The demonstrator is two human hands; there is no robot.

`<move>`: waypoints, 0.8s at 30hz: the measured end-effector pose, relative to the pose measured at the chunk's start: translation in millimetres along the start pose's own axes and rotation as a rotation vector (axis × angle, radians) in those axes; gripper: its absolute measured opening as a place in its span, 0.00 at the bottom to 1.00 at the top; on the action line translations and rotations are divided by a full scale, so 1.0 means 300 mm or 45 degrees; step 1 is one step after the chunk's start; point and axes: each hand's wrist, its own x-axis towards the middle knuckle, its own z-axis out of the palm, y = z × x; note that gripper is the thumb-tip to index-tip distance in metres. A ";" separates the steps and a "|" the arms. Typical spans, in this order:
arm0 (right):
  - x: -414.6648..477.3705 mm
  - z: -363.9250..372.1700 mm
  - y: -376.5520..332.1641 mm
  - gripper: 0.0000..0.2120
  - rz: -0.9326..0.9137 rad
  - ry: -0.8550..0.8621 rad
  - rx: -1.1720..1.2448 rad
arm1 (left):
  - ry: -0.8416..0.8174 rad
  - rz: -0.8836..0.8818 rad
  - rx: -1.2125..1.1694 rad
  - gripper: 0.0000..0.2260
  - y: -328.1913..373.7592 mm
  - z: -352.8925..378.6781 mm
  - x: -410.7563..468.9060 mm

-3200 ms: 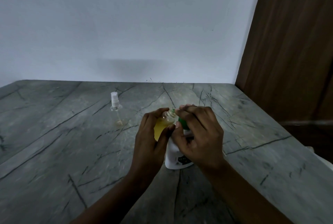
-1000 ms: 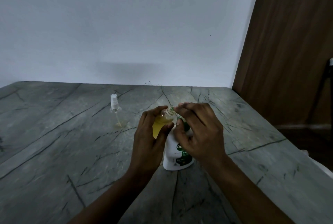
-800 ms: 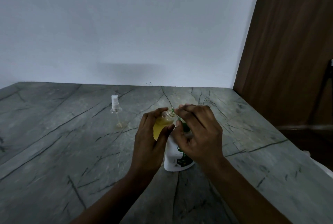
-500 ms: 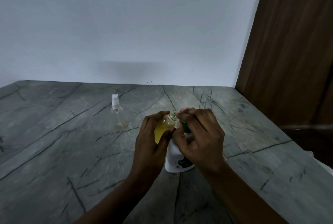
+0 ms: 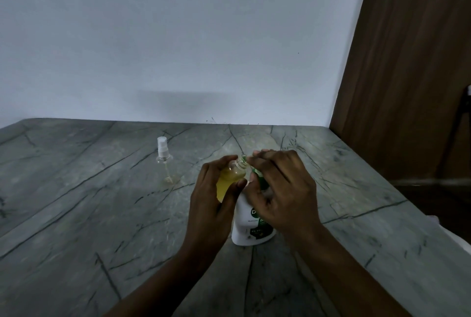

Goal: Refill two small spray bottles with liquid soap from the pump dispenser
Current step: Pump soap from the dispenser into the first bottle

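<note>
The right hand's fingers (image 5: 265, 157) arch over the green pump head (image 5: 258, 181) with the thumb tucked against its side, so they clasp it and do not lie flat. Half a second ago this hand sat lower and hid most of the label on the pump dispenser (image 5: 248, 228). Now it has come up, and the label's top letter shows again, much as it did a second ago. I read that as the pump let up between strokes, ready for another press.

The left hand's fingers (image 5: 216, 166) wrap the open spray bottle (image 5: 229, 180) and hold it off the worktop (image 5: 76, 202). It is tilted, with its bare neck right at the nozzle, and that has not shifted. Yellow soap stands to about the bottle's shoulder, so this one looks nearly full. Another stroke or two could overflow the neck.

The left hand (image 5: 211, 204) has its palm turned toward the dispenser. The right hand (image 5: 285, 197) has its back toward the camera. Both forearms rise from the bottom edge and converge on the dispenser, which stands on the worktop.

The second spray bottle (image 5: 164, 161) stands upright well to the left with its white sprayer on. It holds only a trace of yellow at the bottom, so it looks still to be filled.
</note>
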 end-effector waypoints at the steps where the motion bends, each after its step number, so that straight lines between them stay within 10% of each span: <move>1: 0.002 -0.003 0.001 0.11 -0.012 -0.005 0.001 | 0.002 0.008 0.003 0.16 0.001 -0.001 0.000; 24: -0.028 0.025 -0.012 0.13 0.034 0.096 0.079 | -0.009 -0.001 -0.003 0.16 -0.019 0.005 -0.015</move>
